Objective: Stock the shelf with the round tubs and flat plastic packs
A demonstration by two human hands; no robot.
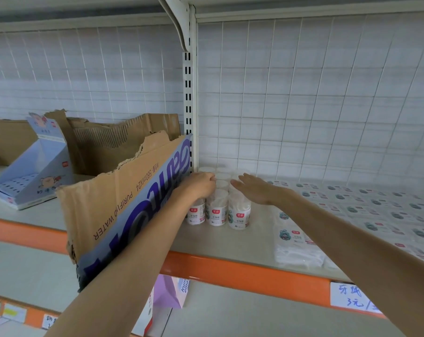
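White round tubs (217,207) stand upright in rows beside flat packs (366,207).

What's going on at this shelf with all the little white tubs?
A person is stocking a shop shelf. Both hands are at a block of round tubs: the left hand curls over one, and the right hand is flat over the other side. Flat plastic packs cover the shelf to the right. A torn cardboard box stands to the left.

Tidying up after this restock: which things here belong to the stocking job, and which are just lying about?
Job: round tubs, flat plastic packs, shelf, left hand, right hand.
Lying about: torn water carton, blue display box, brown cardboard, purple box below.
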